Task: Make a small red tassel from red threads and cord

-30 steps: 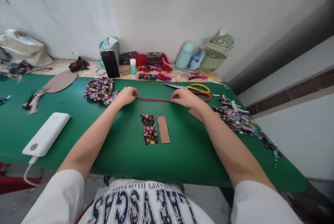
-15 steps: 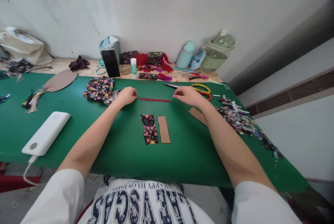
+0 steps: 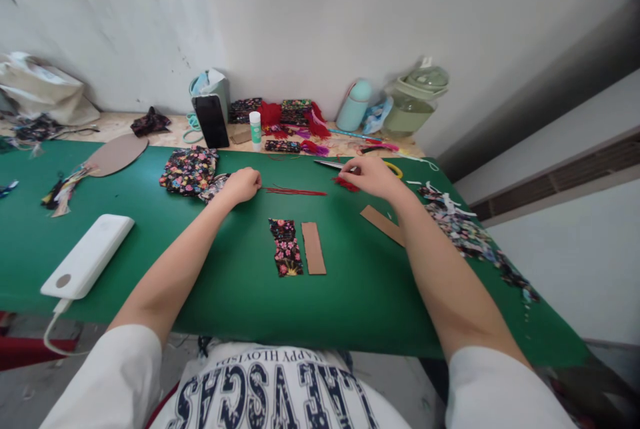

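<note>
A thin bundle of red threads [image 3: 296, 191] lies stretched on the green table. At its left end my left hand [image 3: 244, 184] rests with fingers pinched together on the threads. My right hand [image 3: 369, 177] hovers just past the right end, fingers curled and tips drawn together; what they hold, if anything, is hidden. A small clump of red thread [image 3: 347, 183] shows right under those fingertips. Scissors [image 3: 327, 164] with a yellow handle lie behind the right hand, partly covered by it. Nearer me are a flowered black fabric strip [image 3: 287, 247] and a cardboard strip [image 3: 314, 248].
Another cardboard strip [image 3: 382, 225] lies by my right forearm, with fabric scraps [image 3: 457, 225] beyond. Folded flowered fabric [image 3: 189, 171] is left of my left hand. A white power bank [image 3: 88, 255], glue stick [image 3: 255, 131], phone [image 3: 211, 122] and blue bottle [image 3: 355, 106] surround the area.
My right hand has shifted slightly right and up, away from the threads' right end. The red clump under its fingertips now shows. My left hand has barely moved.
</note>
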Action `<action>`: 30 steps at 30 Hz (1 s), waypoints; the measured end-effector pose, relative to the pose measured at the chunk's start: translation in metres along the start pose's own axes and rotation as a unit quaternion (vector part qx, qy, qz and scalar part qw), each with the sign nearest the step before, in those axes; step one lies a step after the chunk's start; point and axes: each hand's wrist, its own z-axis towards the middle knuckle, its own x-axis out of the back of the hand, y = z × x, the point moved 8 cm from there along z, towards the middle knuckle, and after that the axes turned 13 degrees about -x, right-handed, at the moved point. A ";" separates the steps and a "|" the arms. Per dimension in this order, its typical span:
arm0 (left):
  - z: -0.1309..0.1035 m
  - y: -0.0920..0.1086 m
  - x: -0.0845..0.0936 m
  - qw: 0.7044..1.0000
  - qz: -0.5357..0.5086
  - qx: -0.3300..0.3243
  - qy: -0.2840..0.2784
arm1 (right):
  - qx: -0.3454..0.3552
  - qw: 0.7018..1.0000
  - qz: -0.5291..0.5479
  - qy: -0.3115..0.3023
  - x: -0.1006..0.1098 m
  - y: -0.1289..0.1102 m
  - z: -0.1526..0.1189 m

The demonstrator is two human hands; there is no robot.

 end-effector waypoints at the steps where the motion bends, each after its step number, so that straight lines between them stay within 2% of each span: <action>1: 0.000 0.000 0.000 1.000 0.002 0.002 -0.001 | -0.012 1.000 0.006 0.019 0.004 0.005 0.002; 4: -0.001 -0.002 0.000 1.000 0.005 0.012 -0.003 | -0.041 0.995 0.030 0.088 0.014 0.021 0.009; 6: -0.002 -0.001 0.002 1.000 0.004 0.016 0.000 | -0.038 0.993 0.038 0.107 0.014 0.026 0.013; 13: -0.003 0.007 0.012 0.998 -0.024 0.012 0.048 | 0.076 0.986 -0.098 0.110 -0.018 0.006 0.009; 18: -0.003 0.012 0.015 0.998 -0.031 0.007 0.049 | 0.068 0.977 -0.152 0.133 -0.031 0.000 0.006; 23: -0.004 0.014 0.015 0.998 -0.029 0.008 0.048 | 0.072 0.972 -0.188 0.122 -0.047 -0.006 0.009; 30: -0.004 0.015 0.013 0.998 -0.032 0.007 0.044 | 0.067 0.971 -0.189 0.130 -0.059 -0.007 0.009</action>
